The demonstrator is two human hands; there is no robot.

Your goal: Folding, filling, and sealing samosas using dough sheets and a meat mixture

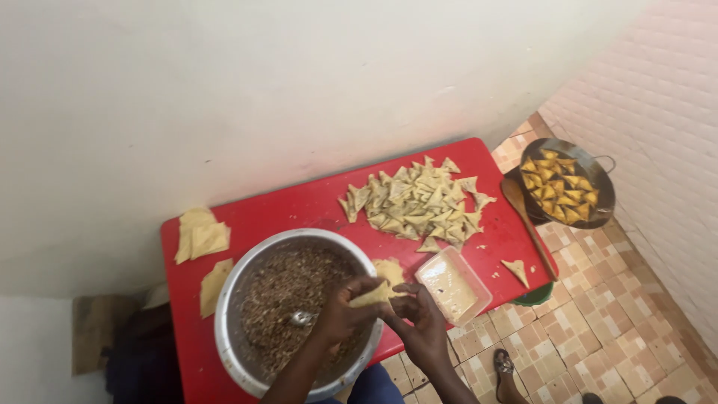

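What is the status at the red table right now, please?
Left hand and right hand both pinching one pastry piece over the filling bowl. Spoon resting in filling. Paste tub beside the right hand.

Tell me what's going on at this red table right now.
A person's left hand and right hand together fold a pastry piece over a metal bowl of minced filling with a spoon in it. On the red table lie a heap of folded triangular pastries, flat dough sheets and a plastic tub of paste. A pan of fried pastries sits on the floor beside it.
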